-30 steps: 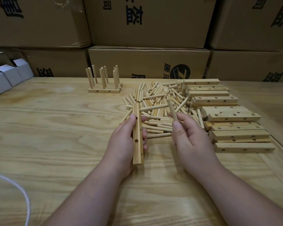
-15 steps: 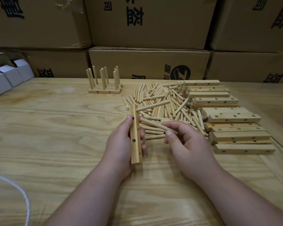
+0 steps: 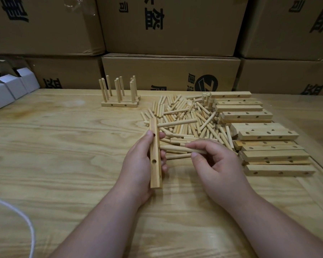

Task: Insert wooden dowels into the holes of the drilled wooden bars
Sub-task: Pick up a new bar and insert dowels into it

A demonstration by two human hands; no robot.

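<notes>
left hand (image 3: pixel 138 164) grips bar (image 3: pixel 155 155), right hand (image 3: pixel 218 164) pinches dowel (image 3: pixel 181 148).

Loose dowels (image 3: pixel 183 116) mid-table (image 3: pixel 63 146), drilled bars (image 3: pixel 265 146) stacked toward right edge, finished assemblies (image 3: pixel 119 101) near far edge, boxes (image 3: pixel 168 73) behind.

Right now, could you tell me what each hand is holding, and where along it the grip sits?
The left hand grips a drilled bar around its middle; the right hand pinches a dowel near its right end.

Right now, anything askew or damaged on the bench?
Nothing damaged. The loose dowels lie in a jumbled heap and the drilled bars are stacked unevenly, but that looks like ordinary stock. The finished bars stand tidy.
</notes>
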